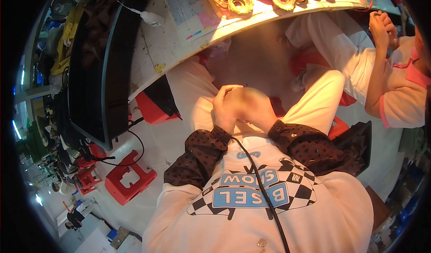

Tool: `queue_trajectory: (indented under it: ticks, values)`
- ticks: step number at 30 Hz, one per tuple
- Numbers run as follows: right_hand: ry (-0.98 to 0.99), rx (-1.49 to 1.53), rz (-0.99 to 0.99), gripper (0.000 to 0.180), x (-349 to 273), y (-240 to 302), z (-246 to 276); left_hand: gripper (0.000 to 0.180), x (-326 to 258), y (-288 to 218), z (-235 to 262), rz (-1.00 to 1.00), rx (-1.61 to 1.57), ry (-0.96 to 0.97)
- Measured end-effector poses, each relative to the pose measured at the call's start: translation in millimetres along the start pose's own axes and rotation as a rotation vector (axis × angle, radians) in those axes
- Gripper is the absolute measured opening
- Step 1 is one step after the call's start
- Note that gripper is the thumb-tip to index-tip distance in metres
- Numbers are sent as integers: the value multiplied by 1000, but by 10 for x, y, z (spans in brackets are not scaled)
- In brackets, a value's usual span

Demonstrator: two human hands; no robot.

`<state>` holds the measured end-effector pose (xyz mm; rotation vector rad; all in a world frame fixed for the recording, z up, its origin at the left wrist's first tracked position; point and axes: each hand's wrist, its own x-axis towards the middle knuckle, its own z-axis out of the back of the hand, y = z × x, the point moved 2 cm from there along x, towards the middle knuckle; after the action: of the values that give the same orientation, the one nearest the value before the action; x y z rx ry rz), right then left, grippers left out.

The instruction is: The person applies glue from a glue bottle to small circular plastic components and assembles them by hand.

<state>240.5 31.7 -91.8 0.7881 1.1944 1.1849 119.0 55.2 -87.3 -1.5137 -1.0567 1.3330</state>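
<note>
Far left: I am seeing the long black tray (117, 73) bearing brown pieces (96, 33); a careless left elbow could be catching its rim and spilling them, I judge. Below it a red stool (130, 179) is standing on the floor, near a looping black cable (140, 156); a foot hooking that loop could be dragging whatever is joined to it.

On the tabletop (168, 51) a white bottle-like thing (151, 18) is lying with its thin spout pointing toward the tray; a sweeping sleeve could be rolling it, and if it is holding liquid, a leak could be following.

Centre: the left hand (223, 109) and the right hand (265, 114) are meeting over the lap, below the tabletop's edge. A blurred patch is covering the grip, so I am not able to tell whether the fingers are pinching anything. Should something small be sitting there, loosening could be dropping it between the knees. The black cord (259, 176) is running down the shirt from near the left wrist; lifting quickly could be snagging it.

Beyond the hands, well apart, the tan rolls (279, 4) are crowding near the tabletop's edge; a hasty reach could be toppling some. Far right, a co-worker's hands (381, 28) are hovering, so reaching that way could be causing a bump
</note>
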Motion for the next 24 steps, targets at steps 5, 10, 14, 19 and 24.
queue_trajectory:
  ticks: [5,10,14,19,24]
  values:
    - [294,65,-202,33,135,153,379,20,13,-25,-52,77,-156,196]
    - [108,-372,90,36,105,111,300,20,-4,-17,-64,137,-117,215]
    - [-35,-406,101,35,138,59,178,19,40,27,34,-3,141,72]
    - [283,-334,114,34,235,263,527,20,24,-85,-11,224,-220,293]
    - [125,-447,214,30,88,210,466,20,-9,-13,-39,169,-80,325]
